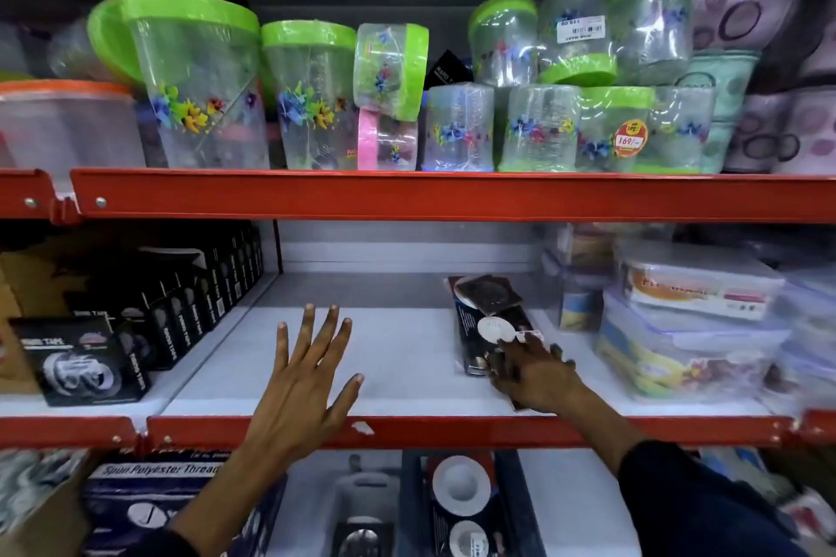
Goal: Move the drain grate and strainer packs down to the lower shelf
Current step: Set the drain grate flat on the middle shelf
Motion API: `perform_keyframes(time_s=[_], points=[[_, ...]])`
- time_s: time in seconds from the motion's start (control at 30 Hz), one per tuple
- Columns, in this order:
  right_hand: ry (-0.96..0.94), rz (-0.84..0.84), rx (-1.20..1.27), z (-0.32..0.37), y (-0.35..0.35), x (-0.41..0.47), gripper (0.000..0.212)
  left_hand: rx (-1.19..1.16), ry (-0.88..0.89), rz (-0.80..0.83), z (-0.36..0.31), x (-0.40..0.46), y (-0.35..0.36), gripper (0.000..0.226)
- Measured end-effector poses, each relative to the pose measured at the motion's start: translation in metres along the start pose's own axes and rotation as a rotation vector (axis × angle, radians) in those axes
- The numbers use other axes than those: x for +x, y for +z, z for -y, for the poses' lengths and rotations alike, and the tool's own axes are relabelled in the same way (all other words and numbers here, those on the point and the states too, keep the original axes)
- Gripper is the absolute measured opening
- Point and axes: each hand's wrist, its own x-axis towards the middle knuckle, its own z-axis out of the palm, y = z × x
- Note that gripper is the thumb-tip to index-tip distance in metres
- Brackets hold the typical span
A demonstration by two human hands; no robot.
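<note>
A small stack of dark strainer packs (pixel 491 332) with round white strainers lies on the right part of the white middle shelf (pixel 398 357). A square dark drain grate pack (pixel 491 294) rests on top at the back. My right hand (pixel 534 371) is on the near end of the stack, fingers curled over its edge. My left hand (pixel 307 380) hovers flat over the shelf's middle with its fingers spread and holds nothing. On the lower shelf (pixel 565 493), more strainer packs (pixel 466 502) and a drain grate pack (pixel 362 538) lie below.
Black tape boxes (pixel 149 321) line the shelf's left side. Clear lidded food containers (pixel 692 321) are stacked at the right. Green-lidded plastic jars (pixel 312 95) fill the upper shelf behind a red rail (pixel 407 194). A polyester thread box (pixel 158 493) sits lower left.
</note>
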Motion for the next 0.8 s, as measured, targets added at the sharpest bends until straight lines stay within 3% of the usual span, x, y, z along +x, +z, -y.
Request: perform_keyframes(time_s=[0.2,0.27,0.37,0.53,0.8], points=[[0.070,0.018,0.097,0.000,0.004,0.001,0.079,-0.025,-0.128,0.125,0.038,-0.015,0.020,0.072],[0.085,-0.073,0.099,0.008,-0.004,0.003,0.083,-0.012,-0.151,0.157,0.050,-0.017,0.023,0.074],[-0.046,-0.212,0.206,0.036,-0.013,0.016,0.092,0.000,-0.203,0.200,0.065,-0.024,0.029,0.075],[-0.353,0.063,0.343,0.123,-0.013,0.047,0.111,-0.015,-0.225,0.154,0.066,-0.024,0.034,0.073],[-0.528,0.395,0.197,0.211,0.006,0.111,0.096,-0.070,-0.243,0.135,0.067,-0.021,0.034,0.079]])
